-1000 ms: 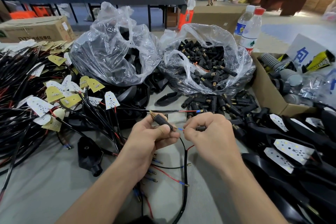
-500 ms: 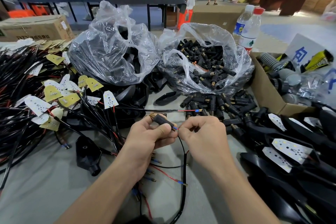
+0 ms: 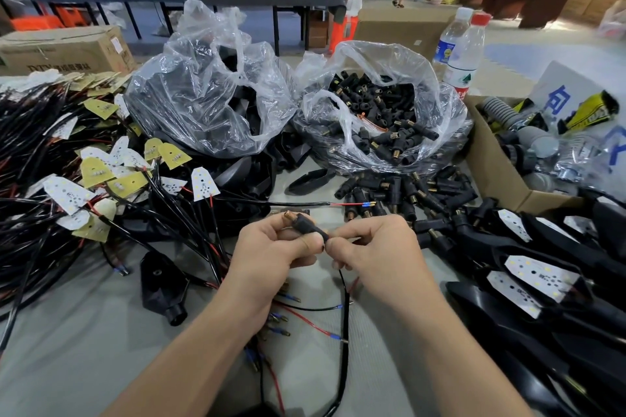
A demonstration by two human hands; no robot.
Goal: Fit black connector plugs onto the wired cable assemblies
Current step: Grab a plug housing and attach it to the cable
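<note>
Left hand (image 3: 271,254) grips 1 black connector plug (image 3: 310,229) between thumb and curled fingers, its brass tip aimed far-left, just above the near middle of the table (image 3: 84,332). Right hand (image 3: 376,247) meets it knuckle to knuckle, fingertips pinched on the lead of the cable (image 3: 345,315), which drops from under that hand toward the near edge. The terminal is hidden at the plug's tail, so I cannot tell whether it is seated.

The step in hand looks like pushing the lead into the plug. It probably goes best with the pinch close to the terminal so the thin wire does not buckle, the lead in line with the bore, a straight push, then a light tug to check.

Room is tight. A tangle of wired assemblies (image 3: 50,162) crowds the left, and black housings (image 3: 542,281) fill the right up to the cardboard box (image 3: 491,162). Loose plugs (image 3: 406,189) lie just beyond the hands, in front of the clear bag (image 3: 437,85) that holds more. Spare leads with brass ends lie under the left wrist and could snag. The only bare cloth is near-left.
</note>
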